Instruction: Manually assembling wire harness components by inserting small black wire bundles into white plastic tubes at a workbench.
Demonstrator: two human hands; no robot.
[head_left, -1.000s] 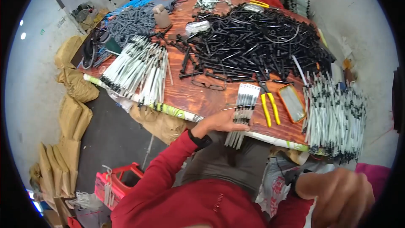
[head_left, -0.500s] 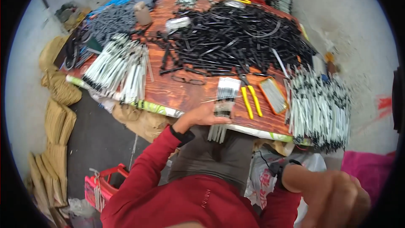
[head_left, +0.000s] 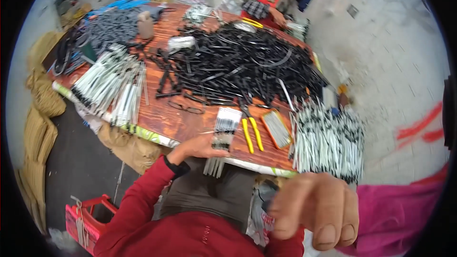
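At the table's near edge, my left hand (head_left: 199, 146) is closed around a slim clear packet (head_left: 227, 120) with dark printed stripes. Pale thin strips stick out below the packet, past the table edge. My right hand (head_left: 316, 207) is raised close to the camera at the lower right, fingers curled down; what they hold, if anything, is hidden. Pliers with yellow handles (head_left: 252, 134) lie right of the packet. Beside them is an orange-rimmed box (head_left: 276, 129) of thin pale pieces. Spectacles (head_left: 187, 108) rest left of the packet.
A heap of black plastic pieces (head_left: 238, 62) covers the table's middle. Bundles of pale, black-tipped strips lie at left (head_left: 112, 83) and right (head_left: 328, 140). Grey pieces (head_left: 112, 28) are piled far left. A person (head_left: 269, 4) sits at the far side. A red stool (head_left: 88, 219) stands lower left.
The view has shifted, so the table sits further left and lower. My right hand has come up and inward from the lower right. My left hand keeps its hold on the packet.
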